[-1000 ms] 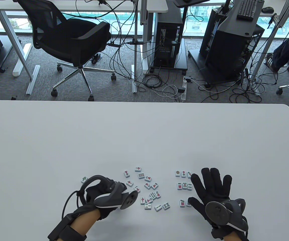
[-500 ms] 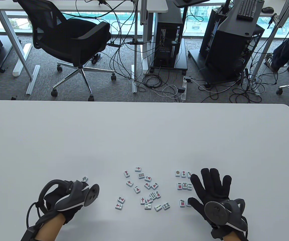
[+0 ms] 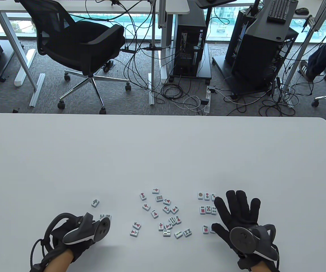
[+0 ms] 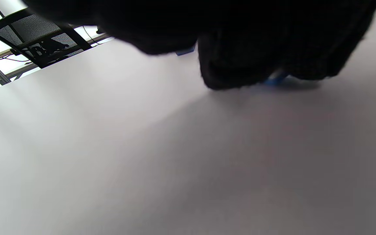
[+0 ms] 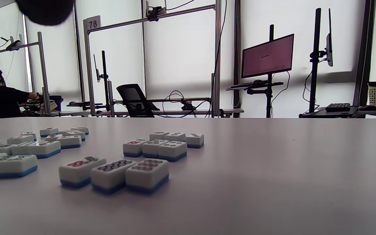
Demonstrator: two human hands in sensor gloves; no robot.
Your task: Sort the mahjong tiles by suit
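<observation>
White desk (image 3: 163, 153), office clutter behind. Right hand (image 3: 238, 215) lies flat, grip spread, by the dot tiles (image 3: 207, 209) in level rows. Left hand (image 3: 75, 235) grip state: cannot tell; fingertips at a tile pair (image 3: 105, 217), long axis across the desk. Loose pile (image 3: 165, 212) between, tiles pointing all ways.

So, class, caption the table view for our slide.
Left hand sets tiles aside; right hand rests flat beside sorted dot tiles.
</observation>
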